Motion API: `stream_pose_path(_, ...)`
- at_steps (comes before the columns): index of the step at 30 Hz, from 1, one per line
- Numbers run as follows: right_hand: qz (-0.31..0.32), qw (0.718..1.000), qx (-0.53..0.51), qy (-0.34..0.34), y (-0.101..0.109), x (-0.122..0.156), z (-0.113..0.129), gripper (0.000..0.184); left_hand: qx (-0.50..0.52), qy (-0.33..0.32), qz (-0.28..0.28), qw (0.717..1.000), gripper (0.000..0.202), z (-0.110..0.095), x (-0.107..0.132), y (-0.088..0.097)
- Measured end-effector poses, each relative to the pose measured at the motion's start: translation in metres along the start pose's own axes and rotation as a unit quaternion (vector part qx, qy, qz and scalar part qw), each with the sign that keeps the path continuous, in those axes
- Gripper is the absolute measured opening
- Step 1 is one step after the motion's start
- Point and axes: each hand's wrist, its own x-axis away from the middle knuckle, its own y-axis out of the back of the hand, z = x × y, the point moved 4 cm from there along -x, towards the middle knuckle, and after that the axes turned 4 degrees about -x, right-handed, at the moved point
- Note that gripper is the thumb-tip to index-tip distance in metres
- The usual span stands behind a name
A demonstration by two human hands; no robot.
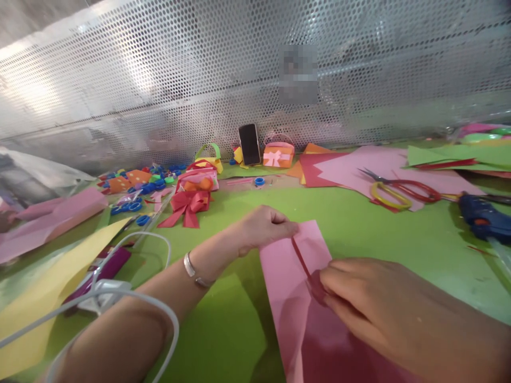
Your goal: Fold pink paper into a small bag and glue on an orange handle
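Note:
A pink paper sheet (pixel 279 276) lies before me on the green table, running toward the lower edge of the view. My left hand (pixel 271 229) is closed at the sheet's far edge, thumb and fingers pinching the pink paper there. A narrow red paper strip (pixel 302 258) slants across the sheet from my left fingertips to my right hand. My right hand (pixel 363 298) is closed, pinching the strip's wider near end. What lies under the right fingers is hidden. Below that hand the paper turns dark pink, and I cannot tell whether this is shadow or another layer.
Scissors (pixel 393 189) lie on pink sheets (pixel 355 162) at right, near a blue glue gun (pixel 485 215). A phone (pixel 249 144) leans at the back beside a small orange paper bag (pixel 275 156). At left are a red bow (pixel 187 206), yellow paper (pixel 59 298) and a white cable (pixel 171 314).

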Motion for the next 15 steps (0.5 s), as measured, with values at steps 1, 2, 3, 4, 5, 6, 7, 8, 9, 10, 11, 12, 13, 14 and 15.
stream_pose_path(1,0.008,1.0,0.001,0.0,0.001,0.0,0.001,0.025,-0.001,-0.001,0.001,1.0,0.043,0.0,0.0,0.0)
stream_pose_path(2,0.013,1.0,0.004,0.003,0.001,0.0,0.003,0.025,-0.002,-0.002,0.003,1.0,0.043,-0.001,0.001,-0.001)
stream_pose_path(3,0.015,1.0,0.008,0.008,0.0,0.001,0.004,0.026,-0.003,-0.004,0.008,1.0,0.043,-0.002,0.001,-0.002)
stream_pose_path(4,0.018,1.0,0.009,0.011,0.0,0.001,0.006,0.027,-0.004,-0.004,0.015,1.0,0.041,-0.002,0.001,-0.002)
stream_pose_path(5,0.023,1.0,0.006,0.011,-0.001,0.002,0.006,0.027,-0.006,-0.003,0.02,1.0,0.038,-0.002,0.002,-0.003)
stream_pose_path(6,0.03,1.0,0.0,0.007,-0.002,0.002,0.006,0.027,-0.009,-0.001,0.023,1.0,0.036,-0.003,0.002,-0.003)
stream_pose_path(7,0.04,0.999,-0.011,-0.002,-0.002,0.001,0.005,0.024,-0.012,0.002,0.025,1.0,0.033,-0.003,0.002,-0.003)
stream_pose_path(8,0.052,0.998,-0.027,-0.015,-0.001,0.0,0.001,0.021,-0.014,0.005,0.023,1.0,0.032,-0.002,0.002,-0.003)
stream_pose_path(9,0.066,0.996,-0.054,-0.031,0.0,-0.001,-0.003,0.019,-0.016,0.006,0.021,1.0,0.031,-0.002,0.002,-0.003)
stream_pose_path(10,0.074,0.992,-0.087,-0.05,0.003,-0.003,-0.01,0.023,-0.016,0.006,0.019,1.0,0.032,-0.002,0.002,-0.003)
stream_pose_path(11,0.066,0.988,-0.122,-0.072,0.007,-0.006,-0.017,0.032,-0.015,0.005,0.018,1.0,0.033,-0.001,0.001,-0.002)
stream_pose_path(12,0.039,0.983,-0.153,-0.095,0.013,-0.009,-0.026,0.041,-0.013,0.004,0.016,1.0,0.035,-0.001,0.001,-0.002)
stream_pose_path(13,-0.005,0.977,-0.18,-0.116,0.02,-0.013,-0.035,0.047,-0.012,0.003,0.013,1.0,0.038,0.0,0.001,-0.002)
stream_pose_path(14,-0.051,0.969,-0.205,-0.132,0.026,-0.016,-0.042,0.05,-0.01,0.003,0.009,1.0,0.042,0.0,0.001,-0.002)
stream_pose_path(15,-0.083,0.959,-0.233,-0.141,0.03,-0.018,-0.048,0.05,-0.009,0.001,0.005,1.0,0.044,0.0,0.001,-0.002)
